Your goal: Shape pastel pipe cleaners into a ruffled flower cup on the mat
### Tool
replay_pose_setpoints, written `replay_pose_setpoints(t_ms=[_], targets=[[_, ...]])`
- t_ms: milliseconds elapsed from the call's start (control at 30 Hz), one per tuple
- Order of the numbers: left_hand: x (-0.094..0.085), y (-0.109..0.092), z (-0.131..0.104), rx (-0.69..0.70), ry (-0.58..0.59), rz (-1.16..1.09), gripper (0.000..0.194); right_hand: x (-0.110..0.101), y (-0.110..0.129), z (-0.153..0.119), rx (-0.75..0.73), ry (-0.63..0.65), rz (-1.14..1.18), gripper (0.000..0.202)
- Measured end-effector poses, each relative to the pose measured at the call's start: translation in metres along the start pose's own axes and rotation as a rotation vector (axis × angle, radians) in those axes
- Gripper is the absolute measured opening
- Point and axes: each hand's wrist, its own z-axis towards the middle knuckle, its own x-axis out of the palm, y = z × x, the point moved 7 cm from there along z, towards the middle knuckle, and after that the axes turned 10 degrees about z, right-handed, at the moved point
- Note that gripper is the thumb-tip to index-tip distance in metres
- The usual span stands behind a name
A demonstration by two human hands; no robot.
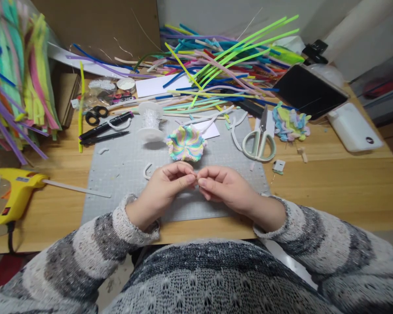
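My left hand (173, 183) and my right hand (224, 185) meet fingertip to fingertip over the grey cutting mat (118, 179). Both are closed in a pinch, and whatever lies between the fingers is too small to make out. Just beyond them sits a ruffled, pastel-striped pipe-cleaner flower (186, 143). A spool of clear thread (150, 122) stands to its left. Near my left hand lies a short curved white pipe-cleaner piece (146, 171). Pale green-handled scissors (258, 141) rest to the right of the flower.
A yellow glue gun (18, 189) with a white stick lies at the left. Loose pipe cleaners (216, 65) pile up at the back. Black markers (106, 126) lie on the left, a dark phone (311, 89), a white power bank (355, 126) and a pastel bundle (290, 122) on the right.
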Motion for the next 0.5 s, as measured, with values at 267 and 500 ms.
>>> replay_pose_setpoints(t_ms=[267, 500], targets=[[0.005, 0.007, 0.0, -0.168, 0.001, -0.22, 0.017, 0.003, 0.026, -0.015, -0.467, -0.085, -0.602, 0.013], [0.003, 0.009, -0.001, -0.199, 0.006, -0.164, 0.019, 0.007, 0.037, -0.02, -0.615, -0.106, -0.842, 0.012]])
